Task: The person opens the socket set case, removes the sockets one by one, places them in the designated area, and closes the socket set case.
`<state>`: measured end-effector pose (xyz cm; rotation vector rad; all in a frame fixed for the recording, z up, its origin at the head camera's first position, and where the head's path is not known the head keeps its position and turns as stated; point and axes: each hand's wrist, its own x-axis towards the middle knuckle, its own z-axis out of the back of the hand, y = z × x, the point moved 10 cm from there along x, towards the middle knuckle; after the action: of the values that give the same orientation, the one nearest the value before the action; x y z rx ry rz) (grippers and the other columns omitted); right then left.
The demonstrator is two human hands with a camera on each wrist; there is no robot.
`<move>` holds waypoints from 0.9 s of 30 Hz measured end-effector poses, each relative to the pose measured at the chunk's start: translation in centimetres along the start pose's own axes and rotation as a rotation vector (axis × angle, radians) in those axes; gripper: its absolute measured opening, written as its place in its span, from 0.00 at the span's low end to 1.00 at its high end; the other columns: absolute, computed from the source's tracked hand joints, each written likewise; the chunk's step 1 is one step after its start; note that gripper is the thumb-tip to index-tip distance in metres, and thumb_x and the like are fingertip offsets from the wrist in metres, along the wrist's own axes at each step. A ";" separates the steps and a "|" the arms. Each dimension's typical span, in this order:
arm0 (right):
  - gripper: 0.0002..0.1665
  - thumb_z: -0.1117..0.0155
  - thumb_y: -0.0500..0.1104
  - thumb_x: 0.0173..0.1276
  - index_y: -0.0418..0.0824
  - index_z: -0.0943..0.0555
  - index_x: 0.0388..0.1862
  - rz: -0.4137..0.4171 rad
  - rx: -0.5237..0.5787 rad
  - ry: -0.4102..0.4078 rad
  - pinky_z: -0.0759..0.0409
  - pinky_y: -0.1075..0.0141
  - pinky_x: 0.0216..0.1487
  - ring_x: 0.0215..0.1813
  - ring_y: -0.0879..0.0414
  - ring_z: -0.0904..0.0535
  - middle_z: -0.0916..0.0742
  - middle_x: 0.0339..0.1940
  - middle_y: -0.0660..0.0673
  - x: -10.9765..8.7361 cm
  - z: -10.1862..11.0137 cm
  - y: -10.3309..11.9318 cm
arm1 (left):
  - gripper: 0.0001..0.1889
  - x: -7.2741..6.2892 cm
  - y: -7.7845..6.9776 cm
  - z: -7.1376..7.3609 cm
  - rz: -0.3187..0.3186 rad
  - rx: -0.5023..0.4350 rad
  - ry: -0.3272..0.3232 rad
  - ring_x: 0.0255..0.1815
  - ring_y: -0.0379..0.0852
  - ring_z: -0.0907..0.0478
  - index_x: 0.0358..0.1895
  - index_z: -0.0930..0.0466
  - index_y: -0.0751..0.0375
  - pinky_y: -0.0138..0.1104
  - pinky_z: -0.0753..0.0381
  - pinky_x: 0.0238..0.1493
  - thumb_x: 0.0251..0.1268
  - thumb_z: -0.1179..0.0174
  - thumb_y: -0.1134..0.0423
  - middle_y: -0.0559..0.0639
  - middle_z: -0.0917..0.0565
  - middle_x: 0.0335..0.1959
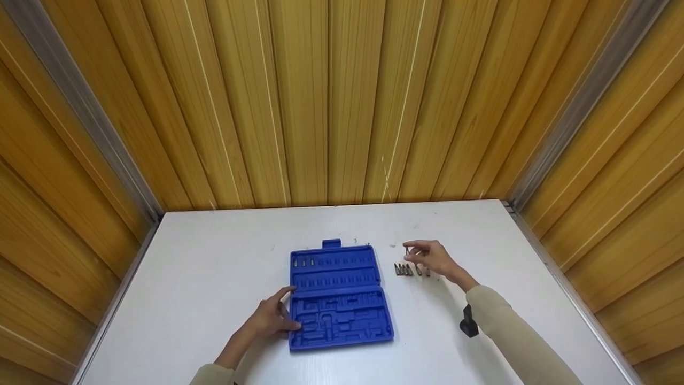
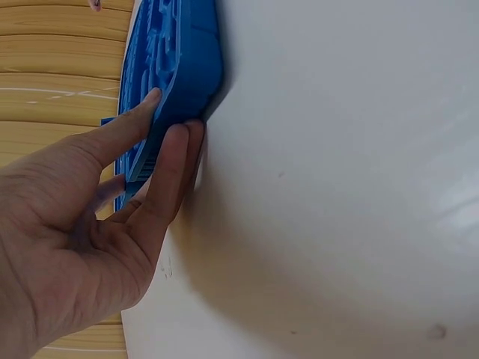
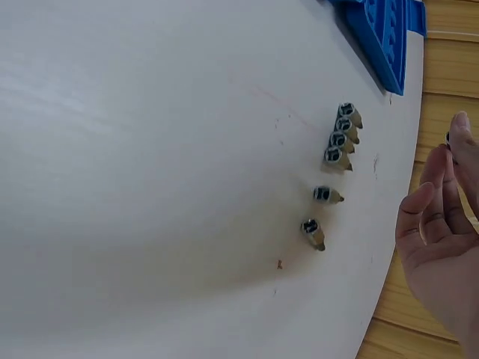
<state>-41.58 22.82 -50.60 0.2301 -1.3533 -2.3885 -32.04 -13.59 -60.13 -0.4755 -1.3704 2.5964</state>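
Note:
An unfolded blue plastic tool case [image 1: 335, 291] lies on the white table. My left hand [image 1: 270, 318] grips its near left edge, thumb over the rim and other fingers against the outer side [image 2: 161, 134]. Right of the case, my right hand [image 1: 432, 258] is raised over the table and pinches a small metal socket [image 1: 407, 250] between thumb and forefinger; in the right wrist view the fingers mostly hide it. Below that hand several small metal sockets [image 1: 403, 269] form a tight row, with two single sockets [image 3: 326, 194] beside them. Three sockets [image 1: 304, 262] sit in the far lid's upper left slots.
The near half of the case has moulded recesses [image 1: 342, 321]; a latch tab [image 1: 331, 243] sticks out at the far edge. Yellow corrugated walls [image 1: 331, 107] enclose the white table [image 1: 203, 278] at the back and sides. A black strap device [image 1: 469, 322] hangs at the right sleeve.

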 end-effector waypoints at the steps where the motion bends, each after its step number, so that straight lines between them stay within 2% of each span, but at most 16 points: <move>1: 0.23 0.36 0.32 0.72 0.21 0.24 0.62 -0.006 -0.006 -0.010 0.24 0.74 0.30 0.30 0.67 0.22 0.15 0.41 0.25 -0.2 0.5 -0.1 | 0.49 0.0 0.0 0.0 0.003 -0.003 0.000 0.32 0.44 0.24 0.76 0.38 0.63 0.40 0.20 0.43 0.49 0.20 0.66 0.53 0.19 0.32; 7: 0.23 0.36 0.33 0.73 0.22 0.23 0.62 -0.076 -0.056 -0.085 0.24 0.74 0.34 0.31 0.66 0.21 0.14 0.43 0.23 -1.2 3.3 -0.8 | 0.49 0.0 -0.1 0.3 0.004 -0.001 -0.011 0.32 0.45 0.25 0.76 0.37 0.62 0.37 0.22 0.40 0.49 0.20 0.68 0.54 0.20 0.32; 11: 0.23 0.36 0.34 0.73 0.22 0.23 0.63 -0.106 -0.085 -0.113 0.24 0.72 0.33 0.32 0.63 0.21 0.15 0.44 0.24 -1.4 4.9 -2.9 | 0.49 -0.1 0.0 0.3 -0.005 0.000 -0.014 0.32 0.44 0.25 0.76 0.37 0.63 0.37 0.23 0.39 0.48 0.20 0.68 0.54 0.19 0.31; 18: 0.25 0.35 0.39 0.74 0.26 0.23 0.65 -0.174 -0.139 -0.154 0.25 0.72 0.33 0.36 0.56 0.18 0.13 0.43 0.30 -2.9 7.4 -7.2 | 0.48 -0.2 -0.2 -0.1 -0.052 -0.015 0.011 0.30 0.43 0.23 0.75 0.37 0.65 0.35 0.21 0.37 0.49 0.21 0.68 0.54 0.18 0.30; 23: 0.27 0.34 0.39 0.74 0.26 0.24 0.66 -0.220 -0.148 -0.162 0.22 0.70 0.34 0.38 0.56 0.18 0.12 0.43 0.32 -4.2 8.6 -8.8 | 0.48 -0.1 -0.5 0.0 -0.048 -0.028 0.020 0.29 0.43 0.24 0.75 0.38 0.66 0.34 0.20 0.35 0.49 0.21 0.69 0.55 0.19 0.30; 27: 0.27 0.35 0.37 0.73 0.24 0.25 0.65 -0.230 -0.158 -0.158 0.18 0.66 0.36 0.39 0.58 0.18 0.13 0.43 0.31 -4.9 9.0 -9.7 | 0.49 -0.1 -0.3 -0.1 -0.024 -0.037 0.032 0.30 0.43 0.24 0.76 0.39 0.66 0.36 0.18 0.38 0.50 0.22 0.69 0.55 0.19 0.31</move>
<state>-42.41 36.38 -54.34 0.1634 -1.2547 -2.7426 -31.87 -13.38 -59.87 -0.5005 -1.4071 2.5381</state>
